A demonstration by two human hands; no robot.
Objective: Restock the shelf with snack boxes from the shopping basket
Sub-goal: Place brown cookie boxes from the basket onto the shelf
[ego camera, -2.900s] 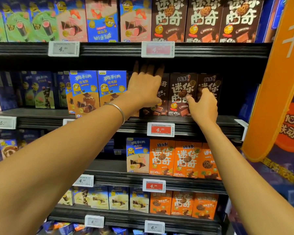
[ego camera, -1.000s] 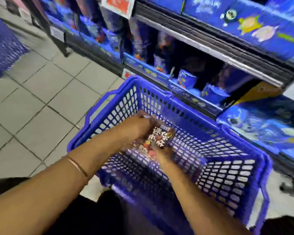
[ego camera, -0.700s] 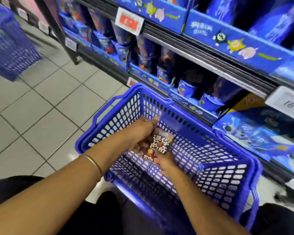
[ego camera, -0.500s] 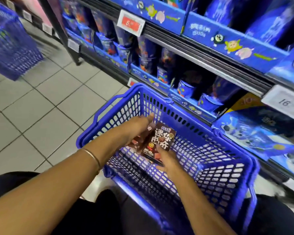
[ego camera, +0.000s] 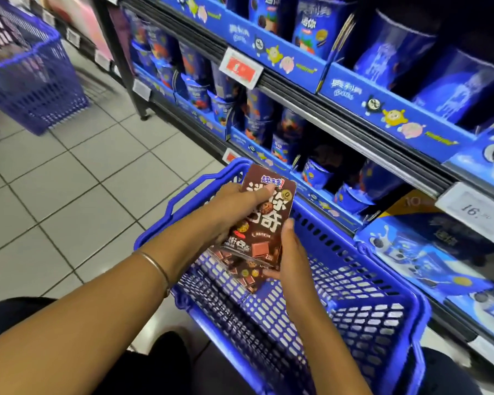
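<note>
Blue steel and card, item one: shelf (ego camera: 334,129), running along my right, its tiers lined with printed trays.

Item two: floor (ego camera: 83,195), pale tile, left of the shelf.

Item three: basket (ego camera: 362,317), blue mesh, directly under my arms, its far rim close to the lowest tier. No other goods show through the mesh that I can see.

Item four: spare basket (ego camera: 35,81), same kind, standing on the floor far left, well apart.

Item five: left hand (ego camera: 234,206), curled round the left edge of the boxes, thumb laid across the printed front.

Item six: right hand (ego camera: 291,258), cupped under the lower right corner, thumb up along the right edge.

Item seven: boxes (ego camera: 268,220), brown, chocolate-biscuit print, stacked face to face. I see the top one whole and at least one more beneath; the exact count I cannot tell. Half a second ago they sat low inside the basket; now they are raised, the top edge above the far rim, the front tilted up to my camera.

Item eight: cups (ego camera: 314,175), blue, in the lower tier.

Item nine: tag (ego camera: 240,69), red, on a rail.

Item ten: bangle (ego camera: 157,269), thin metal, left wrist.
</note>
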